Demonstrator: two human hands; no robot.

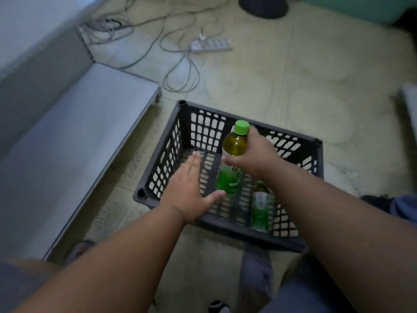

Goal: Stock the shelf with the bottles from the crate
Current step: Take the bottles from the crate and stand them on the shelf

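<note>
Head view: right hand [252, 154] grips a green-capped tea bottle [235, 143] upright over the dark crate [180, 132], its green label showing "绿茶". Left hand [189, 188] is spread flat, empty; a second bottle [259, 208] lies inside

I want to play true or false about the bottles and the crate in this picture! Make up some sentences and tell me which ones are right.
1. The right hand holds a bottle with a green cap. True.
2. The left hand holds a bottle too. False: it is open and flat over the crate, holding nothing.
3. The crate is bright red. False: it is dark grey with holes in its walls.
4. Another bottle lies in the crate near the right arm. True.
5. The power strip is inside the crate. False: it lies on the floor beyond it, among cables.
</note>
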